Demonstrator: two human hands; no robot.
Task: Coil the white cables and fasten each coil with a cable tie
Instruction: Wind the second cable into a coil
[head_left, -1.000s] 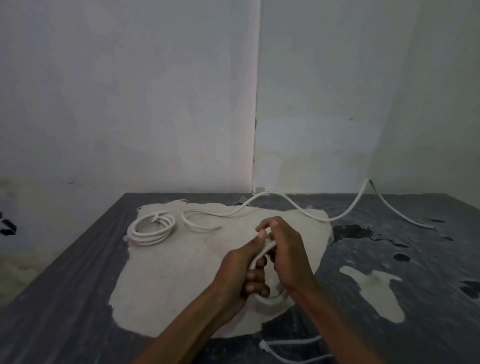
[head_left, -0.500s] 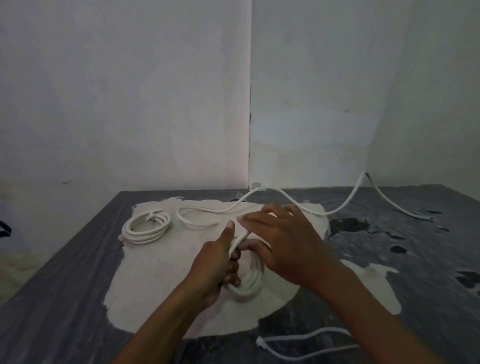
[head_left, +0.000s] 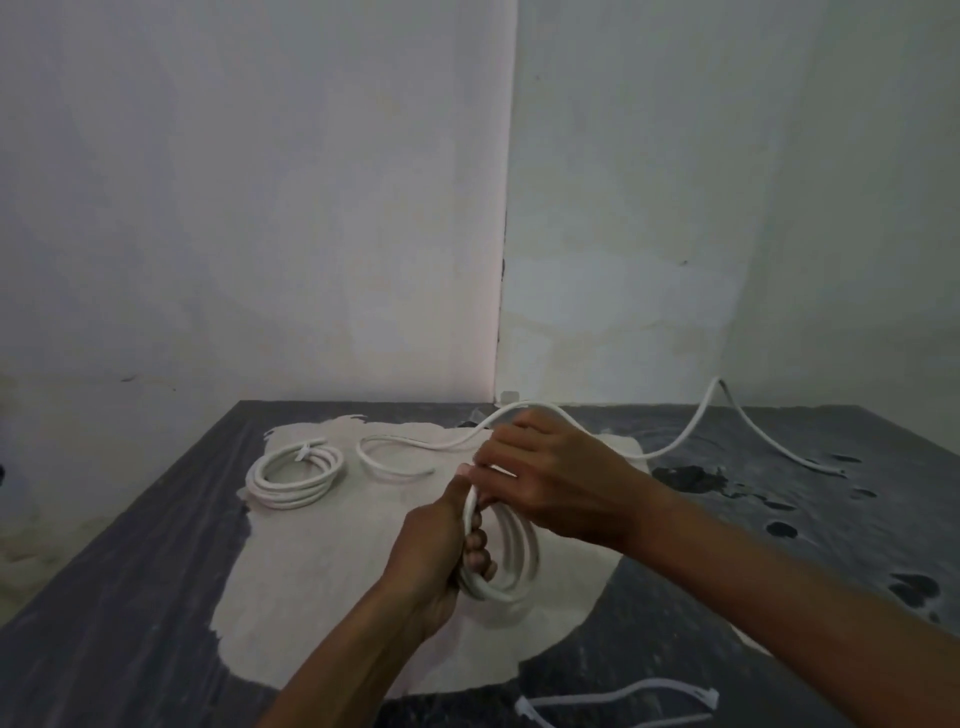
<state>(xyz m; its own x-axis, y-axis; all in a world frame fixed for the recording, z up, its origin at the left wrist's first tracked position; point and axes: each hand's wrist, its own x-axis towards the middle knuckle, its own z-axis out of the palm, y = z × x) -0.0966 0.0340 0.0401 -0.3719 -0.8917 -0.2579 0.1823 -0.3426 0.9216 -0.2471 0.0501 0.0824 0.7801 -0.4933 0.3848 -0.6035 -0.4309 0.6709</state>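
At the near edge of the bench (head_left: 130, 597), two loose white cable ties (head_left: 623, 701) lie on the dark worn surface, just right of the middle. Further in, over the pale patch where the dark coating has worn away, the left hand (head_left: 436, 561) grips a partly wound coil (head_left: 511, 556) of white cable, its fingers curled through the loops and its thumb pressed along the top of the bundle. The right hand (head_left: 556, 480) sits just above and to the right of it, fingers bent over the cable where the strand joins the coil; it holds the cable there, though the fingertips themselves are hidden against the left thumb. From that hand the free cable (head_left: 680, 441) runs on toward the far edge, rises in an arch near the far right corner and drops back to the surface at the right. Another loose curve of the cable (head_left: 384, 462) lies on the pale patch beyond the hands. Left of that, toward the far left corner, a finished coil (head_left: 296, 478) rests flat, bound at its far side with a tie (head_left: 309, 451).
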